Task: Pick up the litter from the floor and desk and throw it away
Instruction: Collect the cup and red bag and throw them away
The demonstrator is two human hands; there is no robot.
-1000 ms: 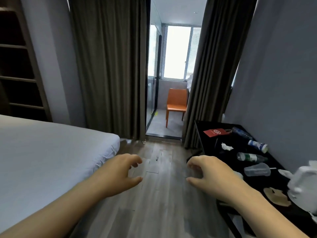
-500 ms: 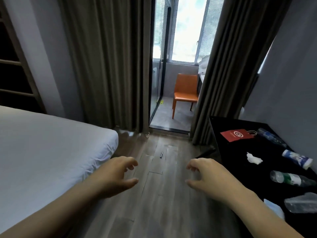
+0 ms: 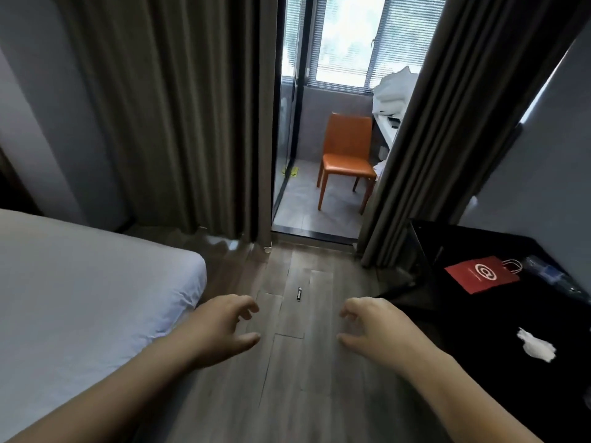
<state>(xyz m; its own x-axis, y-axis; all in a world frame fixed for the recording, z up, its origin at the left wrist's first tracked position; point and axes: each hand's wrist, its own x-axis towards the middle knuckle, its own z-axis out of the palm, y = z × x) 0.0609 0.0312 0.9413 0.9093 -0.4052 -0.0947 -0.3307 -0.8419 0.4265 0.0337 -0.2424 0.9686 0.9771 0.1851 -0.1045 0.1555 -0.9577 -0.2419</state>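
The left hand (image 3: 220, 327) and right hand (image 3: 377, 330) hover over the floor (image 3: 287, 394), fingers loosely curled, released, holding nothing. This looks like the approach to litter. A small dark scrap (image 3: 299, 294) lies just ahead between them, so the next move means stooping and pinching it. On the black surface (image 3: 479, 330) to the right lie a crumpled tissue (image 3: 537, 346), then a flat red paper bag (image 3: 481, 274), contents unseen. No bin shows.

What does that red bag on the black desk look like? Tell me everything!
The red paper bag lies flat on the black desk, near its far end. It looks like thin paper, with a round white logo on its face and white cord handles at its right end. Nothing lies on it.
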